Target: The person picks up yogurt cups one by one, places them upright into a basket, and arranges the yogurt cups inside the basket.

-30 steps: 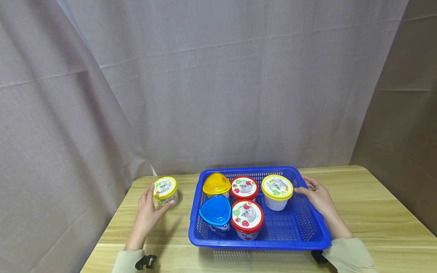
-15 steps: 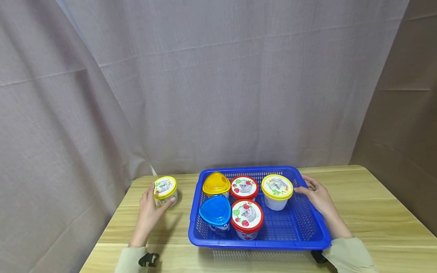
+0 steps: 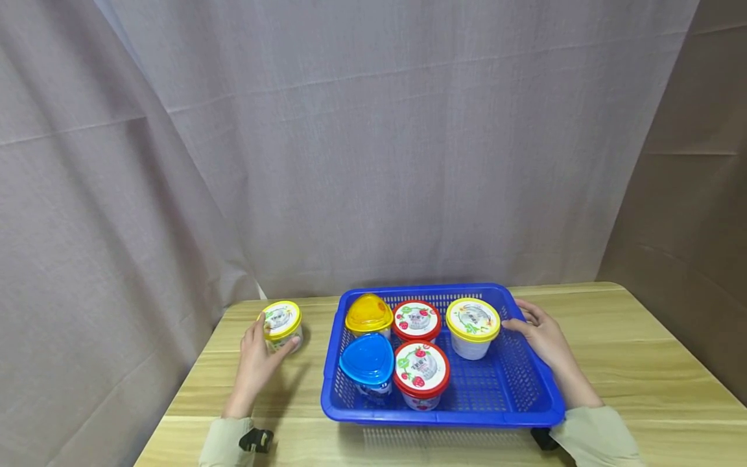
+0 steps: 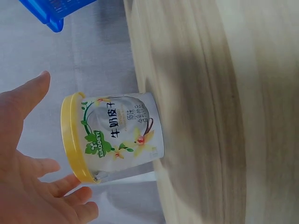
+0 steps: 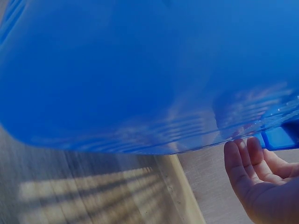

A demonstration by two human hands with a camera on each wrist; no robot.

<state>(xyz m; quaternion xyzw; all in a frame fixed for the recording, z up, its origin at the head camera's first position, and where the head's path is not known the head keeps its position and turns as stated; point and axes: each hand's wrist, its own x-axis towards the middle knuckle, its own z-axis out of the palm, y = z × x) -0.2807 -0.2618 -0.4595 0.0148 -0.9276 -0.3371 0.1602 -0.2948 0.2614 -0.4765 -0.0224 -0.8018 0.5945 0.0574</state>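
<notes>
A small tub with a yellow lid (image 3: 282, 319) stands upright on the table at the left. My left hand (image 3: 257, 360) is beside it, thumb and fingers spread around its near side. In the left wrist view the thumb (image 4: 28, 100) is apart from the tub, while the fingertips are close to or touching the lid rim. At the right my right hand (image 3: 547, 342) grips the side rim of a blue plastic basket (image 3: 443, 419), thumb over the rim. Its fingers (image 5: 238, 165) curl under the edge in the right wrist view.
Inside the basket stand two red-lidded tubs (image 3: 421, 370), another yellow-lidded tub (image 3: 473, 321), a blue-lidded cup (image 3: 367, 360) and an orange-yellow-lidded cup (image 3: 369, 312). The wooden table (image 3: 636, 363) ends at a grey curtain (image 3: 397, 162) behind.
My left hand has shifted very slightly to the right beside the tub. The right hand and the basket have hardly moved.
</notes>
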